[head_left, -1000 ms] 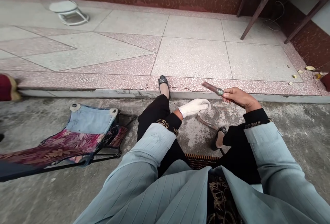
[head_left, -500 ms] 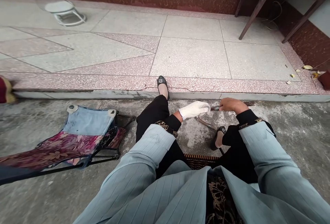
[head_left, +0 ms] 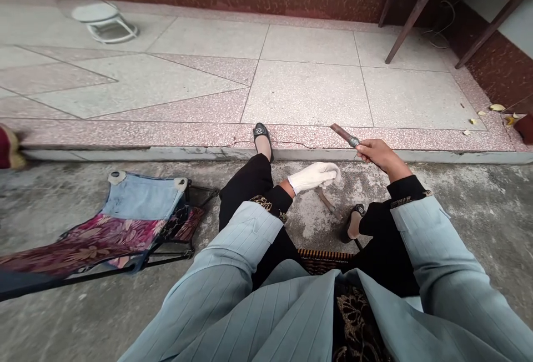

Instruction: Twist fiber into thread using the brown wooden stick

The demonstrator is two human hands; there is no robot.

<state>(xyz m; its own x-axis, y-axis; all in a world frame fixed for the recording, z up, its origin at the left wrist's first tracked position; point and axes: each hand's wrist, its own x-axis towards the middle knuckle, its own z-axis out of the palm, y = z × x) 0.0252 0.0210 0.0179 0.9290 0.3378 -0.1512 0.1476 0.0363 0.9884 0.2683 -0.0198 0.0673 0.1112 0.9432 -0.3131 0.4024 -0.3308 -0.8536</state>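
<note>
My right hand is bare and closed around a brown stick with wire wound around it. The stick tilts up to the left, above the step's edge. In a white knitted glove, my left hand is curled lower and to the left, its fingers closed on something I cannot make out. Just below the glove shows a short brown rod, like a handle, slanting down to the right; whether it is held or lies on the concrete, I cannot tell.
A folding chair with blue and floral fabric stands at left. Ahead runs a raised tiled step, with a white stool and a wooden table on it. Yellow leaves lie at right. Between my legs is a woven seat edge.
My right hand has risen with the stick, drawing it away from my left hand and tilting it upward. The gloved hand stays nearly in place; the brown rod below it has shifted slightly left.
</note>
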